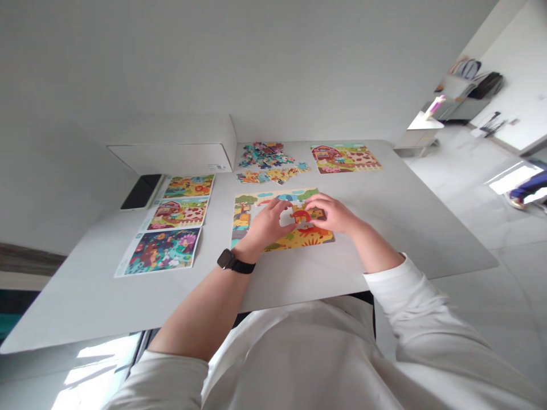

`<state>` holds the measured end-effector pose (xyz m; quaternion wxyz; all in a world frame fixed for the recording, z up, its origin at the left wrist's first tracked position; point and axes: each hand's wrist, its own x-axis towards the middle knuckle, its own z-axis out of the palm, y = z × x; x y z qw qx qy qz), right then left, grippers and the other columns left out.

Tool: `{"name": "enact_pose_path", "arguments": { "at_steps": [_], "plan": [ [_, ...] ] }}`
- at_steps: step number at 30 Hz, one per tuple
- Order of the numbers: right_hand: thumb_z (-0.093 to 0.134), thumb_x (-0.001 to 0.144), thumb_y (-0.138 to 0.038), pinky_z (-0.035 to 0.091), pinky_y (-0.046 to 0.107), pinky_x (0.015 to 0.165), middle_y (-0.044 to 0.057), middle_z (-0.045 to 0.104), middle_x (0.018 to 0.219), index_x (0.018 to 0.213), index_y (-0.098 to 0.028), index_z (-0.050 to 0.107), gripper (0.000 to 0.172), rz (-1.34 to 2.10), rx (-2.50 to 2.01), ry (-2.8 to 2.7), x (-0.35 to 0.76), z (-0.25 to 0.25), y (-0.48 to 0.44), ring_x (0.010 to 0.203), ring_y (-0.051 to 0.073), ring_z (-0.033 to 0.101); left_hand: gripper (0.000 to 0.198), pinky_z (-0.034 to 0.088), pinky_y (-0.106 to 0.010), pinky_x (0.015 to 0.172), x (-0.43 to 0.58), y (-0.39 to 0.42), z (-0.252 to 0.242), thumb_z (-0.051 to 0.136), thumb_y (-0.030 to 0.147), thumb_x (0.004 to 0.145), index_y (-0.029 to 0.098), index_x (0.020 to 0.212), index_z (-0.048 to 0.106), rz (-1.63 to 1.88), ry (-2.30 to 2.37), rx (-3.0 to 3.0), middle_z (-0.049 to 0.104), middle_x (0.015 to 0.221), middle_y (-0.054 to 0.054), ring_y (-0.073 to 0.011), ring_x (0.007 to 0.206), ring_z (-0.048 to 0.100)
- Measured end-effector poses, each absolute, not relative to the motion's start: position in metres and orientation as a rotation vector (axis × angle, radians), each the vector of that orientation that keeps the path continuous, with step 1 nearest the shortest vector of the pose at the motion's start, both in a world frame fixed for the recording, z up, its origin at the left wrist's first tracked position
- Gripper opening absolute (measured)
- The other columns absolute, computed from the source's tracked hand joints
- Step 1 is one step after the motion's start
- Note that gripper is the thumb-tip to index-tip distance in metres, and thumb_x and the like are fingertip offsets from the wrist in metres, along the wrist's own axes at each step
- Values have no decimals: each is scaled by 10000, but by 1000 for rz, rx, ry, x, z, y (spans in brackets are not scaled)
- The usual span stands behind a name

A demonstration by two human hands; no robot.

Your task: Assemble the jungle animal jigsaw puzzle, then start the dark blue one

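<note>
A partly assembled animal jigsaw puzzle (282, 244) lies flat near the middle of the table, with pale gaps in its centre. My left hand (270, 223) rests over its left-centre part, thumb and index finger curved apart around a gap. My right hand (335, 214) is over its right side, fingers bent and thumb apart from them, fingertips at the joined pieces. Between both hands shows a red-and-yellow section (301, 217) of the puzzle. The hands cover parts of the picture, and no piece is plainly lifted in either one.
Behind the puzzle lie loose yellow pieces (280, 175) and a heap of mixed pieces (265, 155). A farm puzzle (346, 158) is at back right. At left are a sheet with several pictures (178, 213), a dark tablet-like device (141, 192) and a white box (171, 156).
</note>
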<state>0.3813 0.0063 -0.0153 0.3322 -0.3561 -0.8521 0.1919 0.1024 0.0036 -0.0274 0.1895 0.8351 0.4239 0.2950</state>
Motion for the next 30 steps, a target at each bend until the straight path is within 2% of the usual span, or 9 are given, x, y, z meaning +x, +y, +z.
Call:
{"name": "enact_pose_path", "arguments": {
  "at_steps": [5, 9, 12, 15, 20, 30],
  "plan": [
    [827, 833, -231, 590, 476, 1103, 84, 756, 1260, 1096, -303, 808, 273, 529, -988, -2250, 393, -21, 4, 1205, 302, 736, 507, 625, -435, 961, 110, 3, -32, 870, 380, 892, 251, 1352, 698, 771, 1164, 2394, 680, 1304, -119, -264, 1034, 721],
    [839, 824, -236, 589, 469, 1108, 81, 763, 1243, 1043, -297, 825, 228, 558, -1003, -2269, 397, -28, 5, 1225, 302, 740, 555, 627, -477, 1034, 109, 5, -36, 898, 344, 845, 309, 1367, 711, 749, 1146, 2407, 679, 1315, -103, -304, 1146, 714],
    [845, 817, -229, 592, 470, 1103, 85, 770, 1241, 1029, -286, 830, 220, 577, -1025, -2276, 397, -32, 6, 1223, 304, 747, 508, 606, -495, 1090, 107, 6, -36, 873, 330, 858, 290, 1345, 733, 741, 1109, 2431, 681, 1306, -111, -325, 1222, 697],
    [844, 813, -218, 594, 477, 1103, 88, 781, 1234, 1031, -276, 833, 225, 572, -1030, -2290, 396, -36, 9, 1215, 306, 751, 410, 587, -489, 1115, 106, 5, -34, 837, 343, 894, 255, 1289, 770, 697, 1060, 2457, 684, 1310, -122, -316, 1205, 703],
    [827, 805, -181, 589, 480, 1107, 94, 792, 1250, 1042, -259, 836, 250, 522, -1041, -2339, 397, -41, 12, 1227, 311, 749, 296, 555, -469, 1141, 106, 2, -33, 765, 362, 958, 284, 1240, 811, 593, 1016, 2520, 688, 1380, -97, -299, 1226, 685],
    [829, 828, -219, 574, 483, 1114, 94, 803, 1292, 1073, -261, 850, 250, 413, -1081, -2412, 398, -41, 12, 1219, 315, 756, 286, 531, -476, 1143, 107, 4, -37, 733, 379, 987, 311, 1234, 860, 493, 963, 2602, 705, 1419, -81, -310, 1228, 674]
  ]
}}
